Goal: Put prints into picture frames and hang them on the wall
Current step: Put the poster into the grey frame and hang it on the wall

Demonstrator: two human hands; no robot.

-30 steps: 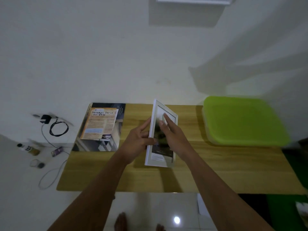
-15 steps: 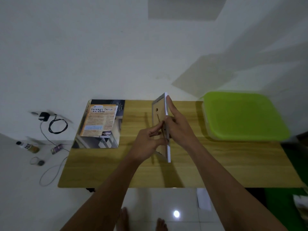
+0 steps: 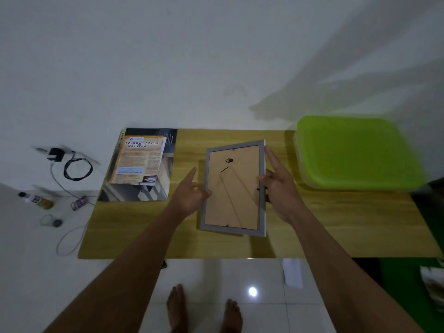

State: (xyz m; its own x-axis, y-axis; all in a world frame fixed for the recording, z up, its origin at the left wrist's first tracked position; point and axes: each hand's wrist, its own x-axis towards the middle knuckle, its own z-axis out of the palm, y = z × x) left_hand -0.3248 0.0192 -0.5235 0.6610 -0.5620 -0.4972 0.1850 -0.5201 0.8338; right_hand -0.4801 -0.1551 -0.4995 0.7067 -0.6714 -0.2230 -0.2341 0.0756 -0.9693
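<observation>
A white picture frame (image 3: 234,188) is held back side up just above the wooden table (image 3: 336,227), showing its brown backing board, a folded stand and a small black hanger. My left hand (image 3: 192,194) holds the frame's left edge, thumb on the back and index finger stretched out. My right hand (image 3: 278,188) grips the right edge, thumb on the back by a black clip, index finger lying straight along the edge. The front of the frame is hidden.
A magazine with an orange leaflet (image 3: 141,164) lies at the table's back left. A box with a green lid (image 3: 355,152) fills the back right. On the floor left of the table lie cables (image 3: 77,168), a small bottle (image 3: 36,200) and a phone (image 3: 79,203). My bare feet (image 3: 204,308) stand below the table's front edge.
The frame went from front facing me, through edge-on, to back side up. Both hands shifted to its side edges.
</observation>
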